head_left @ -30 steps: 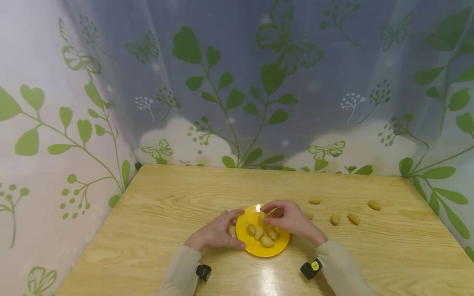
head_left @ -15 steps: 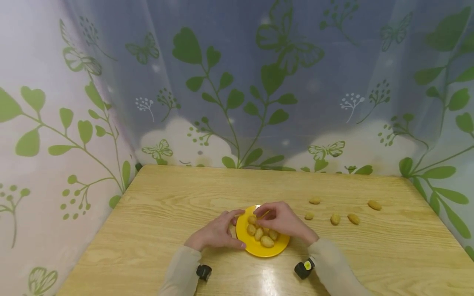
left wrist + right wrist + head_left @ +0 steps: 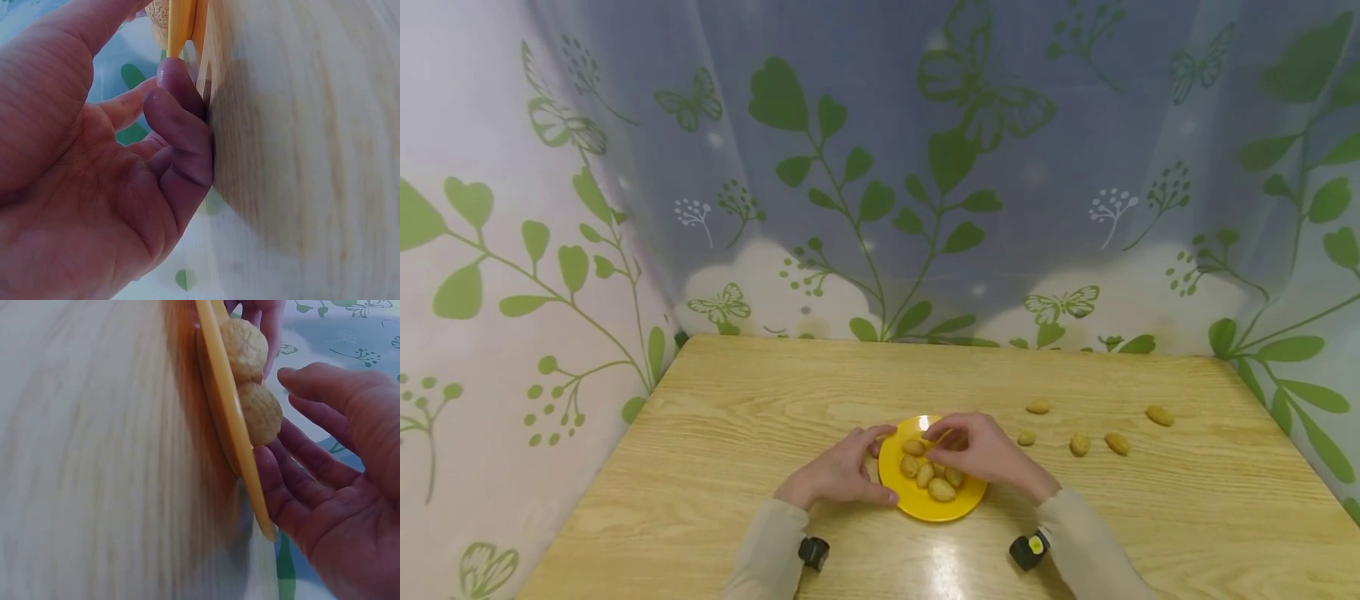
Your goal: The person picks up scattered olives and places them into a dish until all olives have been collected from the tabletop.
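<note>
A blue, white and pink curtain printed with green leaves and butterflies (image 3: 865, 167) closes off the space behind a pale wood-grain bench (image 3: 737, 400). Near the front of the bench lies a round yellow plate (image 3: 917, 510) holding tan, rough-shelled oval nuts (image 3: 942, 489); five can be counted in the head view, and whether others lie under the fingers cannot be made out. Five loose tan nuts (image 3: 1080, 443) rest on the bench to the right, well apart from the plate. The left hand (image 3: 835, 471) touches the plate's left rim, its grip spread, thumb and forefinger apart along the edge. The right hand (image 3: 985, 454) reaches over the right side, covering part of the plate; from above its fingertips look close together, but the right wrist view shows that grip loosely spread, with a gap between the digits, the lower fingers against the plate and beside a nut. That view also shows the rim raised off the bench, while the left wrist view cuts off most of the plate and one nut. Two beige sleeves (image 3: 1093, 546) run out of frame below.
</note>
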